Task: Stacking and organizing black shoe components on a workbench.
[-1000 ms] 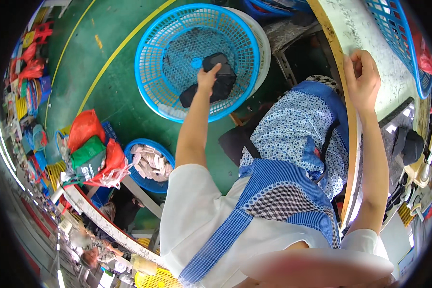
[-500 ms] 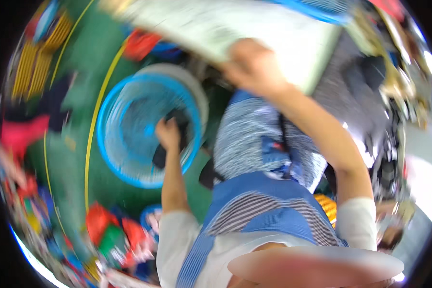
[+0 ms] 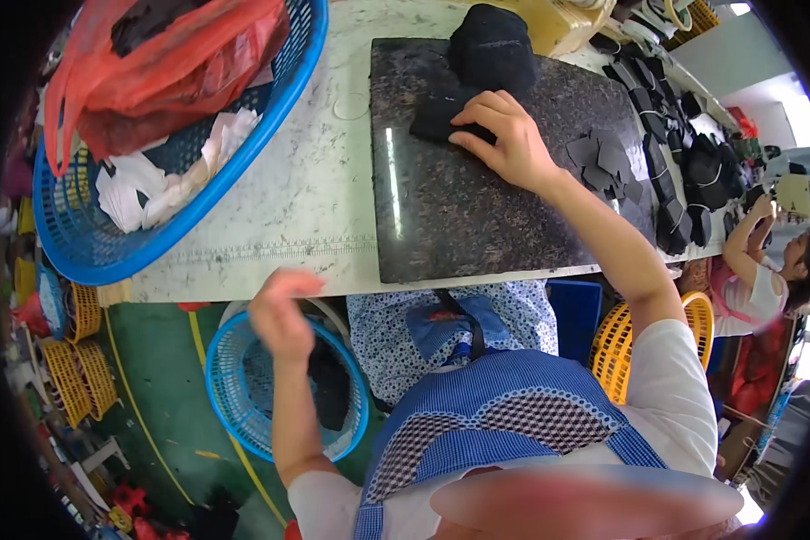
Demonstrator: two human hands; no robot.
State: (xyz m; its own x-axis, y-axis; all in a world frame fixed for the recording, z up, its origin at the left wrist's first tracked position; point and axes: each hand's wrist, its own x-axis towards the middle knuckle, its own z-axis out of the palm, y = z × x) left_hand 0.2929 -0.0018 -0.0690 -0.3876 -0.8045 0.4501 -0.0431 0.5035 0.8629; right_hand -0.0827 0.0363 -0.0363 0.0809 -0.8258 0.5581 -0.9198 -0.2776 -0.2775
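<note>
My right hand point(image 3: 510, 142) is over a dark speckled stone slab point(image 3: 468, 225), its thumb and fingertips closed on the end of a flat black piece point(image 3: 434, 115). Just beyond that piece sits a rounded black bundle point(image 3: 492, 47). Small dark cut pieces point(image 3: 600, 164) lie scattered on the slab, right of my forearm. My left hand point(image 3: 283, 310), somewhat blurred, is raised by the table's front edge with fingers stretched out and nothing visible in it. Below it stands a light-blue plastic basket point(image 3: 362, 409) holding black material point(image 3: 331, 387).
A blue basket point(image 3: 175, 229) with a red plastic bag point(image 3: 175, 99) and white scraps stands on the table's left. Tied black bundles point(image 3: 661, 171) line the right side. A yellow basket point(image 3: 614, 351) is beside me; another person point(image 3: 756, 279) works at far right.
My left hand has come up out of the light-blue basket, leaving black material there. My right hand has moved from the table edge onto the black piece. The view has shifted toward the tabletop.
</note>
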